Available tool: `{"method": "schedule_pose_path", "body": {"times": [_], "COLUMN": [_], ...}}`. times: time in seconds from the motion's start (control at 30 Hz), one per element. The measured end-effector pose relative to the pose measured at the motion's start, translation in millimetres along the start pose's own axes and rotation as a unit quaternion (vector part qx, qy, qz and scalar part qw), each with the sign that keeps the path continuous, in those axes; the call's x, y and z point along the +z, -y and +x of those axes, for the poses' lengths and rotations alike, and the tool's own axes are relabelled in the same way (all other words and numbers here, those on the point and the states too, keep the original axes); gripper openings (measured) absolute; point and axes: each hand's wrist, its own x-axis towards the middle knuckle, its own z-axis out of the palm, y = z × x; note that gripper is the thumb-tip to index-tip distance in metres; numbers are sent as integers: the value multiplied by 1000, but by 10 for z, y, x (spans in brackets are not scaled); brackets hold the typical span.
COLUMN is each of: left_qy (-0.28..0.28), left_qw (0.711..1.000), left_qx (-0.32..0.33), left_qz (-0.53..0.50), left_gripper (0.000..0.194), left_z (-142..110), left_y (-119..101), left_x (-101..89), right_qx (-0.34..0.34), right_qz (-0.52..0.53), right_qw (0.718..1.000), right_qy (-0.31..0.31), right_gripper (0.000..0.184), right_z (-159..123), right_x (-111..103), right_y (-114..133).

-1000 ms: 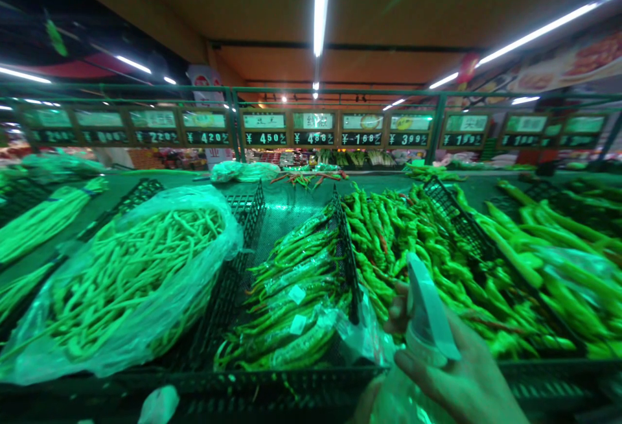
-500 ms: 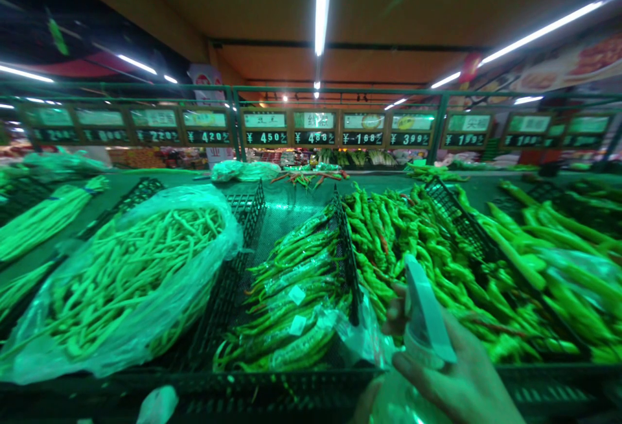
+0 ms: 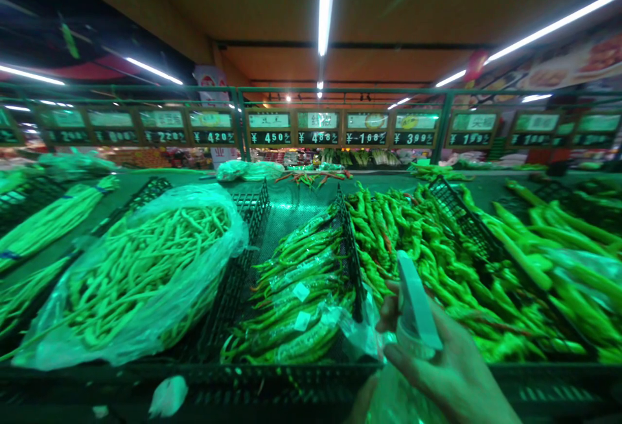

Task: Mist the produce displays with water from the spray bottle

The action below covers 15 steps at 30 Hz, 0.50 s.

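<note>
right hand (image 3: 449, 378) clenched on spray bottle (image 3: 413, 307), shifted slightly toward 10 o'clock | bottle translucent, nozzle up | green peppers (image 3: 422, 249) at 12 o'clock

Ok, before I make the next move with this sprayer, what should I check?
1. Grip: right hand closed round the spray bottle below its head: ok.
2. Nozzle direction: points away from the person, over the loose green peppers: ok.
3. Finger on trigger: hidden behind the sprayer head: cannot tell.
4. Liquid level: bottle body cut off at the picture's bottom edge: cannot tell.
5. Bagged peppers lie left of the nozzle line, in the next crate: ok.
</note>
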Motion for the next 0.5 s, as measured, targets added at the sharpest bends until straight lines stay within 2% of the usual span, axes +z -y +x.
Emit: {"method": "schedule_pose_path", "body": {"times": [0.07,0.13,0.33,0.4,0.5], "left_qy": [-7,-7,9,14,22], "left_qw": [1000,1000,999,999,999], "left_qx": [-2,-6,-21,-18,-8], "left_qz": [-6,-11,-28,-33,-42], "left_gripper": [89,94,82,84,93], "left_z": [292,372,39,96,338], "left_y": [120,203,250,254,292], "left_x": [77,53,-293,-252,-31], "right_qx": [1,-4,-10,-8,-5], "right_qz": [2,0,8,20,35], "right_qw": [1000,1000,1000,1000,999], "right_qy": [10,15,17,15,9], "right_gripper": [42,43,44,43,41], "right_z": [-3,-6,-20,-30,-50], "right_x": [14,25,54,64,76], "right_y": [-2,5,31,34,44]}}
